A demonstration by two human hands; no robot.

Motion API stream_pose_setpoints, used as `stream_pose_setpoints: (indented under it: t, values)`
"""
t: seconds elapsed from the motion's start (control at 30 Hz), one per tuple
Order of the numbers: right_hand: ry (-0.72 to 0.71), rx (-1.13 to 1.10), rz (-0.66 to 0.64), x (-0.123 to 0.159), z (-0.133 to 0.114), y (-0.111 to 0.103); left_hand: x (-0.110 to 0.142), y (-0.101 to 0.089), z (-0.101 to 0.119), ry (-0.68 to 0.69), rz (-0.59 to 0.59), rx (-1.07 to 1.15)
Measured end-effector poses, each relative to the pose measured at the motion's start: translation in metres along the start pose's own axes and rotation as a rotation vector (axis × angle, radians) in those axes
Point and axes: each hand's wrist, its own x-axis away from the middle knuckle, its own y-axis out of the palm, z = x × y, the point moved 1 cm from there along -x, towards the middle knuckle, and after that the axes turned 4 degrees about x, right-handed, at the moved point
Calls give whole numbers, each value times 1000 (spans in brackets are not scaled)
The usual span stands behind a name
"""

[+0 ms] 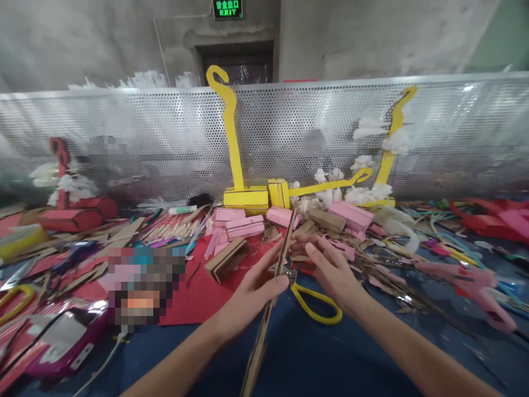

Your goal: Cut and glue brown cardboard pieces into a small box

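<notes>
Two bare hands work over a blue tabletop (330,369), with one red sheet (185,303) lying flat on it as the landmark. One long cardboard strip (258,353) slants upward just right of the sheet, seen edge-on. The left hand (252,286), over the sheet's right side, pinches this strip between thumb and fingers. The right hand (333,270), right of the sheet, has loosely curved fingers around no visible object; whether its fingertips touch the strip cannot be told.

One pair of scissors (326,320) with a yellow handle loop lies right of the sheet, between the hands; its blades are mostly hidden. Beyond the sheet are three yellow hooked pieces: one upright (231,132), one lying sideways (326,186) and one leaning (395,118). At least four pink boxes (245,226) sit along and beyond the sheet's far edge. Two brown cardboard boxes show, one on the sheet (227,260), one beyond it to the right (328,219). One pink glue gun (467,275) lies far right of the sheet; one red hooked piece (72,220) stands far left.

Scraps crowd both sides of the sheet, and a perforated metal screen (177,127) closes off the space behind. The broadest stretch of visible tabletop runs from the sheet's near edge toward the viewer, between and beneath the forearms.
</notes>
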Motion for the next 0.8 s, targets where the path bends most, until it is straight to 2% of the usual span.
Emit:
stream_pose_setpoints:
  t: [0.1, 0.2, 0.37, 0.47, 0.57, 0.67, 0.8]
  values:
    - [40, -66, -3, 5, -11, 3, 2, 6, -4, 52, -51, -62]
    - [84, -85, -3, 8, -14, 2, 2, 13, -11, 39, -81, -64]
    - [171, -82, -85, 4, -1, -8, 3, 18, -19, 84, -99, -134]
    - [206, -69, -143, 1, 10, -14, 1, 16, -26, 30, -94, -115]
    - [199, -58, -167, -1, 19, -15, -1, 16, -34, -29, -101, 19]
    - [161, -22, -161, -3, 25, -12, -2, 20, -35, -28, -118, 202]
    - [93, 24, -125, -2, 20, -7, 3, 25, -21, -15, -87, 147]
